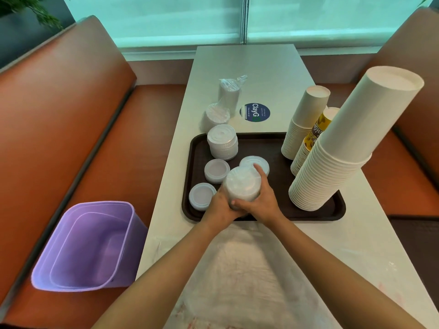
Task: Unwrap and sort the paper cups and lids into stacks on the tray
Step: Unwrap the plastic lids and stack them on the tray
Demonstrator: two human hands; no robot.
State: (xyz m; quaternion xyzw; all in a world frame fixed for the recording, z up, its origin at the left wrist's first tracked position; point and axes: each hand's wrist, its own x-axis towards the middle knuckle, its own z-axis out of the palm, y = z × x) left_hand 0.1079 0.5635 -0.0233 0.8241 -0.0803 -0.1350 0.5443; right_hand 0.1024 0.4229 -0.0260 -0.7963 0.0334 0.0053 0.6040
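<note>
While gripped, lid stack (242,184) between both hands (244,205), above tray (273,141).

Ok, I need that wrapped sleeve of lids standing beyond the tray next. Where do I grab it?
Grip the wrapped sleeve of lids around its middle, from the side. It stands upright, and the loose plastic bunched on top probably gives no firm hold.

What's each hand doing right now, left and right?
Left hand: fingers curled round the stack of lids, gripping it.
Right hand: also gripping the same stack, index finger stretched up its far side.
</note>
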